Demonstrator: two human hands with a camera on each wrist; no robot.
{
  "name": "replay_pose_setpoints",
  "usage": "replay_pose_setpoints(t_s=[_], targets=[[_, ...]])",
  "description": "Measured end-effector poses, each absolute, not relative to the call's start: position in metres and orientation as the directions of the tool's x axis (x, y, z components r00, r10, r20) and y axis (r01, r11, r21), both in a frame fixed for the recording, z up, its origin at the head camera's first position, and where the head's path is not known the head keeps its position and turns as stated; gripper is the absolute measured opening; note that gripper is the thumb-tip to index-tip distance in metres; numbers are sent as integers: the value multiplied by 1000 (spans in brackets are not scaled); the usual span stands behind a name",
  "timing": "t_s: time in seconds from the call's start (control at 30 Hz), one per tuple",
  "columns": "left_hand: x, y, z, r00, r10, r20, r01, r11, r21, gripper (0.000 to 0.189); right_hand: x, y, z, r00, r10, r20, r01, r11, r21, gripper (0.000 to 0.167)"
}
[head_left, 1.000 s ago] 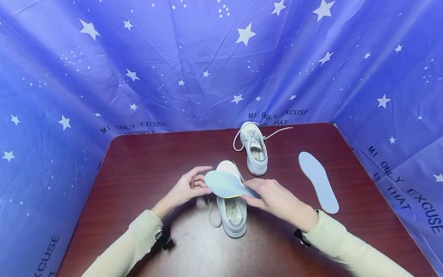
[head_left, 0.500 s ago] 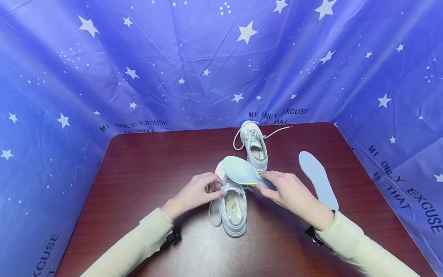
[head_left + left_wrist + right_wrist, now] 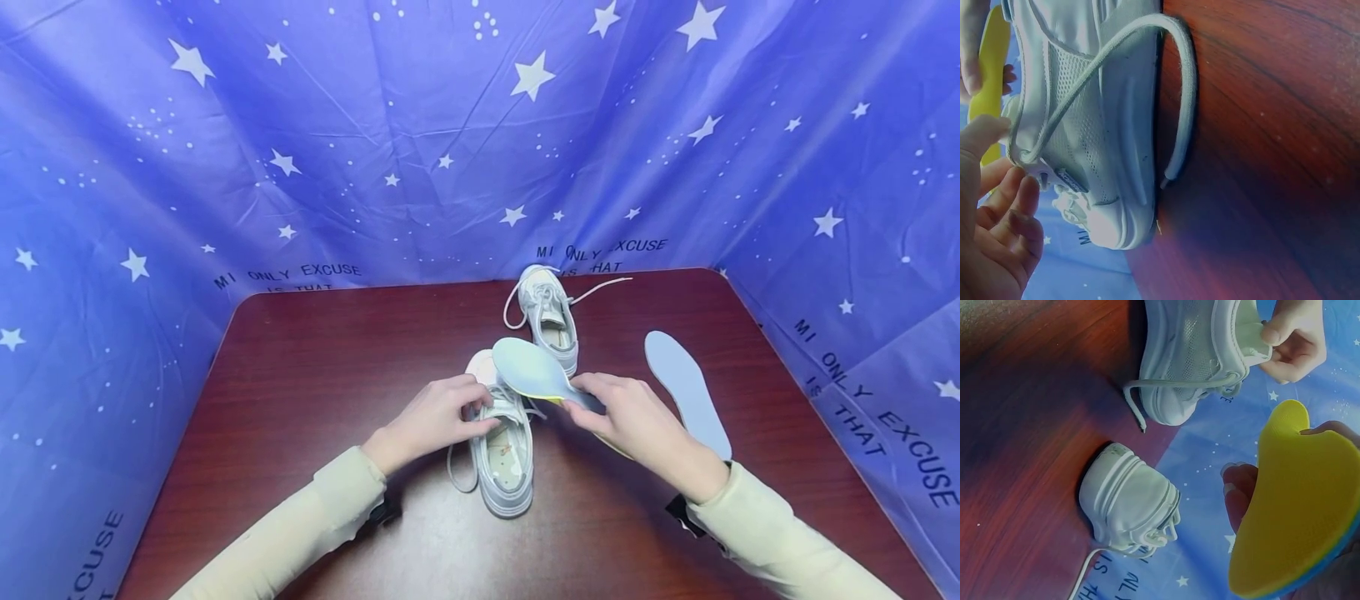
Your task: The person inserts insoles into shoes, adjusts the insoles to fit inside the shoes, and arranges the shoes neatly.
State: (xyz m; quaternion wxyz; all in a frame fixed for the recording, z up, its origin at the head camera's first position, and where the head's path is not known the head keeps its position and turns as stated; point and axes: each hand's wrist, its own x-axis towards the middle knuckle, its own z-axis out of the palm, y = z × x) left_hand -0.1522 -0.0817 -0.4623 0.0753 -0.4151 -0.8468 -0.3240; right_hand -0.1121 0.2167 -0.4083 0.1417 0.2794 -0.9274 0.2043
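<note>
A white lace-up shoe (image 3: 506, 479) stands on the table with its heel toward me. My left hand (image 3: 442, 417) pinches its tongue (image 3: 1254, 340) between thumb and fingers, seen best in the right wrist view. In my right hand (image 3: 637, 421) is a curved insole (image 3: 531, 368), gripped near its middle and held above and right of the shoe. Its upper face is pale blue; the right wrist view shows the yellow underside. A lace (image 3: 1184, 94) loops loosely down the shoe's side. The shoe's opening shows its bare inner sole (image 3: 508, 458).
A second white shoe (image 3: 553, 321), with trailing laces, stands farther back. Another pale insole (image 3: 686, 383) lies flat at the right, partly behind my right wrist. The dark red table (image 3: 337, 358) ends at a blue star-printed curtain (image 3: 420, 125).
My left hand has moved right onto the shoe's tongue, after being beside the insole's tip. The right hand has carried the insole right and away from the shoe's opening.
</note>
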Motion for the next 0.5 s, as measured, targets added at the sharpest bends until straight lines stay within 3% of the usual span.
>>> replay_pose_setpoints(t_s=[0.3, 0.5], targets=[[-152, -75, -462, -624, 633, 459, 781, 478, 402, 9, -111, 220, -409, -813, -432, 389, -557, 771, -308, 19], [-153, -73, -465, -570, 607, 554, 818, 484, 312, 6, -111, 222, -411, -816, -420, 399, -551, 773, -313, 18]])
